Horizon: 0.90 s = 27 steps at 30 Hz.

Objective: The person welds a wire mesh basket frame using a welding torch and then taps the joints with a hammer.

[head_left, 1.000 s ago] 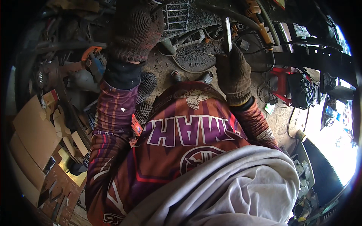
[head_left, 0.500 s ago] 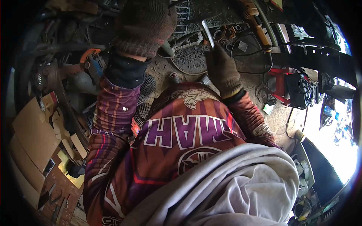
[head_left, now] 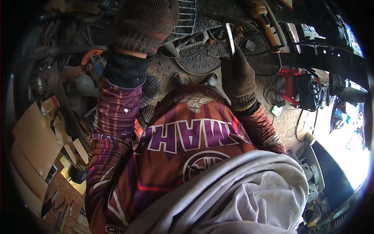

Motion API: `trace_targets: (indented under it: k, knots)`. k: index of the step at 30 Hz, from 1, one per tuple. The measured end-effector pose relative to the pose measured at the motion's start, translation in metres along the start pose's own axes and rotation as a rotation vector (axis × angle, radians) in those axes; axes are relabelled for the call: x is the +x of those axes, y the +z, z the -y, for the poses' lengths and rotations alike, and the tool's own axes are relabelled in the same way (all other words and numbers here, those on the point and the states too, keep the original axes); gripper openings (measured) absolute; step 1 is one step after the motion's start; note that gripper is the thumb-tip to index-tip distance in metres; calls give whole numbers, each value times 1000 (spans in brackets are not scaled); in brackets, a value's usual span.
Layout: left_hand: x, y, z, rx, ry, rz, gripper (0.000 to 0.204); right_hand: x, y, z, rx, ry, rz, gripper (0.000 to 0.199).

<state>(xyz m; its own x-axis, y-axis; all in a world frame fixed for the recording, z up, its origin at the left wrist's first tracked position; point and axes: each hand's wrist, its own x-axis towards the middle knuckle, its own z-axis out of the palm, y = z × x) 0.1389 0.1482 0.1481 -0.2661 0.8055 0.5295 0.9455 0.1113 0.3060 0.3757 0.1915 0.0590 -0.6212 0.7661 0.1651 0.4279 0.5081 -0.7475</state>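
Knit work gloves cover both my hands. My left hand is raised at the top, closed, its back toward me; its fingertips and whatever they grip are hidden. Just right of it shows a metal grille of thin parallel bars. My right hand is closed around the lower end of a narrow, shiny metal bar, which points up and away from me. The exact kind of tool cannot be made out. Beneath the bar, dark grit covers the ground near a loose cable.
An orange-yellow power tool lies at the upper right. Beyond my right arm stands a red frame beside coiled black cables. On the left are an orange-and-blue tool and cardboard. My feet show below.
My right hand has moved right and slightly toward me, and the shiny bar now stands more upright. My left hand has shifted slightly left, exposing more of the grille.
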Motion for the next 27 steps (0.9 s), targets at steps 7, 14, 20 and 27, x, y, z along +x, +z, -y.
trace_targets:
  k: [7, 14, 20, 27]
  knots:
    - [13, 7, 4, -106, 246, -167, 67, -1, 13, -21, -171, 82, 139, 45]
    - [-16, 27, 27, 485, -165, 143, 53, -7, 21, -29, -115, -2, 86, 45]
    - [-11, 16, 23, 278, 2, -22, 53, -2, 10, -19, -71, -124, -18, 45]
    - [-6, 15, 18, 208, 34, -57, 53, 2, 15, -24, -97, -7, 85, 46]
